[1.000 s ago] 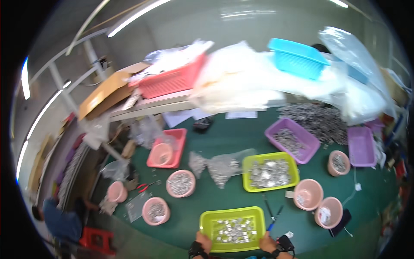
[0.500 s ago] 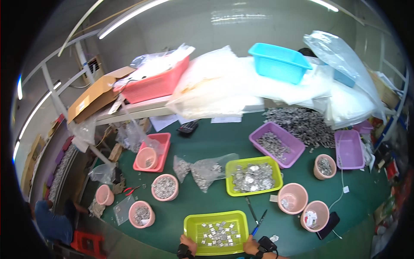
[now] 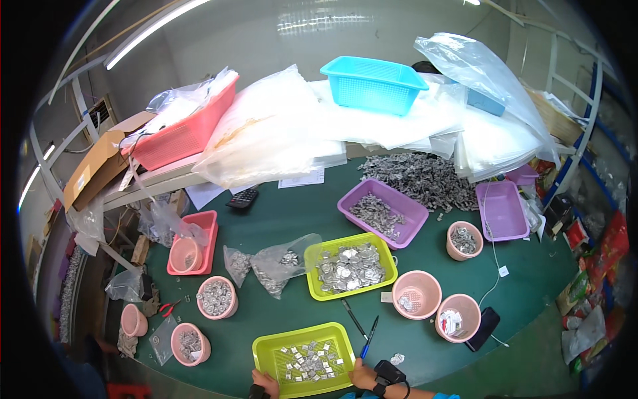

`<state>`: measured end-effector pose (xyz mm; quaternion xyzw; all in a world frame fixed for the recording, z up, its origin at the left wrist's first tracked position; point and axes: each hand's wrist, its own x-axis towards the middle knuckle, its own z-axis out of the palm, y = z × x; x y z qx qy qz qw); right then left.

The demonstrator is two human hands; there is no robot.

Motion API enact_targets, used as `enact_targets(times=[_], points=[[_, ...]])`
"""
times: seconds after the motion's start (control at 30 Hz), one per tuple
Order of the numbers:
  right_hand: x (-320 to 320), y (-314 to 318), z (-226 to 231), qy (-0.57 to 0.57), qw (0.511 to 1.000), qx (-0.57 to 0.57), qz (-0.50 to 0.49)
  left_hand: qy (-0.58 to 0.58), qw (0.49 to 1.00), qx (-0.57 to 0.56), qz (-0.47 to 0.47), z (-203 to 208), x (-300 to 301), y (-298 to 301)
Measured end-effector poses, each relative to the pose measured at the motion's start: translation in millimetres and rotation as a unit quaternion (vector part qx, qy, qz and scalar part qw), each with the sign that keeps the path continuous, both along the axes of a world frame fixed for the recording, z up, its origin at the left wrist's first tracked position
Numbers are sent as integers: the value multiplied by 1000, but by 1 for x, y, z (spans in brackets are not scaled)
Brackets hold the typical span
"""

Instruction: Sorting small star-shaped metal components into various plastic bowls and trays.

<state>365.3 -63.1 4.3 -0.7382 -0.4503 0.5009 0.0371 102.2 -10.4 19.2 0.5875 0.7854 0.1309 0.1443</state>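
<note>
Near the table's front edge lies a yellow-green basket (image 3: 266, 342) with small silver metal pieces (image 3: 310, 363) spread over its bottom. At the basket's left side, my left hand (image 3: 266, 383) is closed on the rim. My right hand (image 3: 363, 376) grips the opposite rim, its fingers partly hidden by the angle. A blue pen (image 3: 370, 337) lies just beyond my right hand, beside a dark, slender tool (image 3: 354, 318). Farther back, a second yellow-green basket (image 3: 388, 276) is heaped with round silver pieces (image 3: 350, 267).
Pink cups of parts stand on both sides, including one cup (image 3: 417, 294) and another (image 3: 217, 297). Behind are a purple basket (image 3: 415, 216), clear bags (image 3: 272, 271) and a heap of grey parts (image 3: 425, 179). A phone (image 3: 483, 328) lies right, red-handled pliers (image 3: 171, 308) left.
The view has turned to the right, so the whole scene sits farther left. Both hands stay at the front basket's sides, and its place on the table looks the same.
</note>
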Motion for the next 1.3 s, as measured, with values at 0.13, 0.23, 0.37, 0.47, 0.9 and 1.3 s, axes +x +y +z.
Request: enact_targets(times=[0.13, 0.23, 0.37, 0.47, 0.9, 1.3], points=[[39, 19, 13, 103, 991, 85, -18, -50, 996, -66, 12, 22, 5, 2], [68, 47, 15, -69, 946, 291, -126, -2, 997, -66, 46, 27, 9, 3], [112, 85, 2, -264, 883, 384, -55, -24, 998, -53, 16, 12, -1, 2], [145, 84, -40, -326, 870, 352, -111, -17, 999, -33, -3, 12, 2, 3], [138, 95, 14, -280, 944, 174, 11, -14, 997, -71, 20, -18, -22, 3], [181, 108, -57, -194, 970, 146, -23, -71, 989, -118, 45, 16, 0, 5]])
